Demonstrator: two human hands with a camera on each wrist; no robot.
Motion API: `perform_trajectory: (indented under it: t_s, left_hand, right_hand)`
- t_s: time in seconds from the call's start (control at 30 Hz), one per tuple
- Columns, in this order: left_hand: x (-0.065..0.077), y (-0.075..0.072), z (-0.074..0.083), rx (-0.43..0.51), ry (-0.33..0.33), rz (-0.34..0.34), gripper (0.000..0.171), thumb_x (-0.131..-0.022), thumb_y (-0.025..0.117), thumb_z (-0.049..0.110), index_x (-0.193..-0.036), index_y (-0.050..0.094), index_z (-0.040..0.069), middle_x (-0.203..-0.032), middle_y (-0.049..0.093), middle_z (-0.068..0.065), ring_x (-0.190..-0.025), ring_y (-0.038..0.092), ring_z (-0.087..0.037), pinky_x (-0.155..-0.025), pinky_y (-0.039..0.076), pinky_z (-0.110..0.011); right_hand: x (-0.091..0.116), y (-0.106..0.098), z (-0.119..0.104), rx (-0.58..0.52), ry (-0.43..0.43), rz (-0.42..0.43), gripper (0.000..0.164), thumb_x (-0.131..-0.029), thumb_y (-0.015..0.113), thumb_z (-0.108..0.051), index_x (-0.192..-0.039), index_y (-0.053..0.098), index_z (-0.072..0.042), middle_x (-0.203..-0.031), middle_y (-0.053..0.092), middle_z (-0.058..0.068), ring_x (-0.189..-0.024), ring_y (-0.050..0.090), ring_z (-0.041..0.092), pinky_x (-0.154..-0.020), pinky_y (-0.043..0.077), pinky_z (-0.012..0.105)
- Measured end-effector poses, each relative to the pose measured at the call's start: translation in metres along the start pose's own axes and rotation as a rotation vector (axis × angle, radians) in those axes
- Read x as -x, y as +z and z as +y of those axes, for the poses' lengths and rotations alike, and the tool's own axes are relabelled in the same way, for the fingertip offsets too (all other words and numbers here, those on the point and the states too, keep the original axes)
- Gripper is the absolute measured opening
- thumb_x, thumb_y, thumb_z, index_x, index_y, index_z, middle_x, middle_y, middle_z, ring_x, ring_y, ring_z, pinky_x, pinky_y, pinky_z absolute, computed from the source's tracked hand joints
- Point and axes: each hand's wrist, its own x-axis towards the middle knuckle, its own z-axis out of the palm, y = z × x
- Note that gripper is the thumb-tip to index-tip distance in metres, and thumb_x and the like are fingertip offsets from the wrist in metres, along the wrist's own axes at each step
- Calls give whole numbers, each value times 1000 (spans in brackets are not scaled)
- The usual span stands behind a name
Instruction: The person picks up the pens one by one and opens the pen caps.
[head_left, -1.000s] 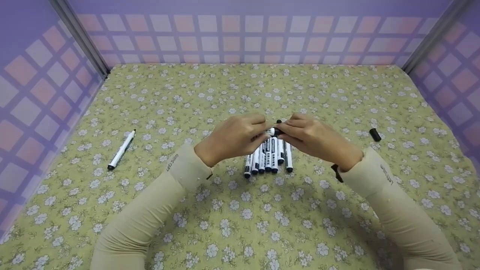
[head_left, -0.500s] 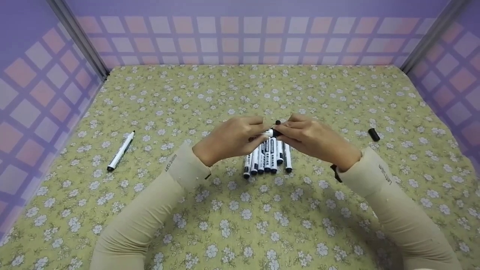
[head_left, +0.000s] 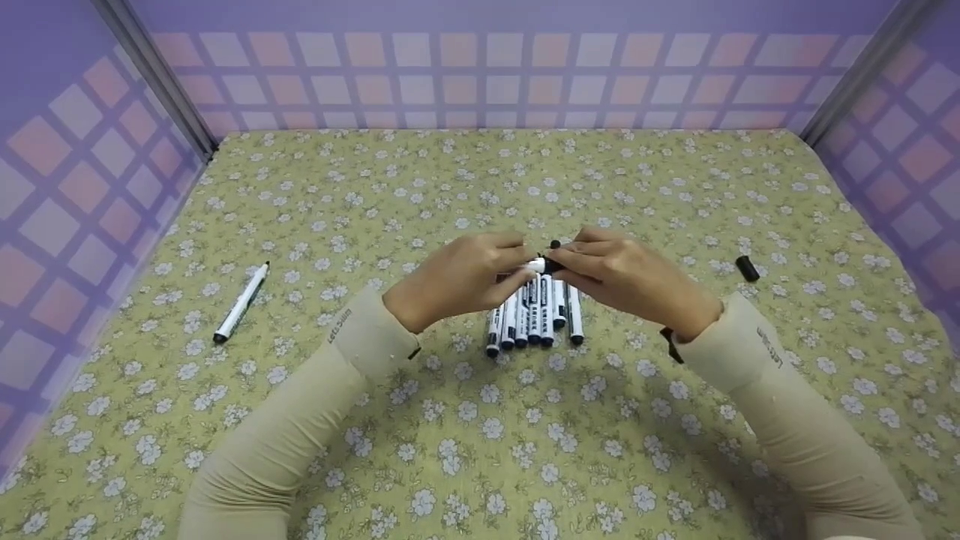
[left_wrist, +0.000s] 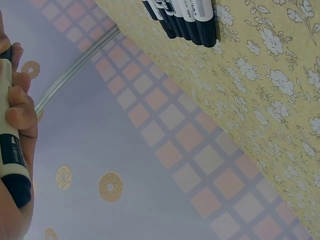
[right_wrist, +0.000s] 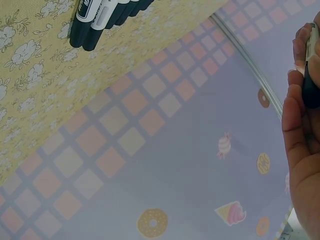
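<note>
My left hand (head_left: 469, 274) grips the white barrel of a marker (left_wrist: 6, 115), held level above the table. At the marker's other end, the fingers of my right hand (head_left: 626, 276) pinch its black cap (right_wrist: 311, 89). Both hands meet over a row of several capped white markers (head_left: 534, 319) lying side by side, and they hide the far ends of most of them. Off to the left lies a single marker (head_left: 241, 304) without its cap, the dark tip pointing away from me. A loose black cap (head_left: 747, 268) lies on the right.
A yellow-green floral cloth (head_left: 480, 457) covers the table. Purple panels with pink and white squares (head_left: 480, 79) enclose the back and both sides, joined at grey corner posts (head_left: 161, 82).
Both hands stay almost in place, with the marker and its cap still held between them. The view shifts very slightly; the things on the table have not moved.
</note>
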Motion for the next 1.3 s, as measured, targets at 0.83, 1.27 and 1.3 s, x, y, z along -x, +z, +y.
perform_trajectory:
  t_s: [0.83,1.27,1.3]
  left_hand:
    - [5,0,-5,50,-25,6,25,-96,57,15,-112,69,1,-84,57,-6,-67,51,-12,-64,48,-19]
    - [14,-3,-10,45,-28,37,23,-96,57,16,-108,70,1,-90,64,-8,-70,59,-14,-67,51,-21]
    - [16,-3,-11,47,-30,40,23,-96,57,16,-108,70,1,-91,65,-8,-71,60,-14,-68,52,-21]
  right_hand:
    - [2,-5,-1,6,24,-16,24,-86,70,-7,-109,71,1,-84,67,11,-70,60,16,-61,53,20]
    - [3,-5,2,-14,23,0,23,-86,70,-6,-108,71,2,-85,67,12,-71,63,17,-62,55,20]
    - [3,-6,1,-12,26,-3,23,-86,70,-7,-108,71,2,-85,67,12,-71,62,17,-62,54,20]
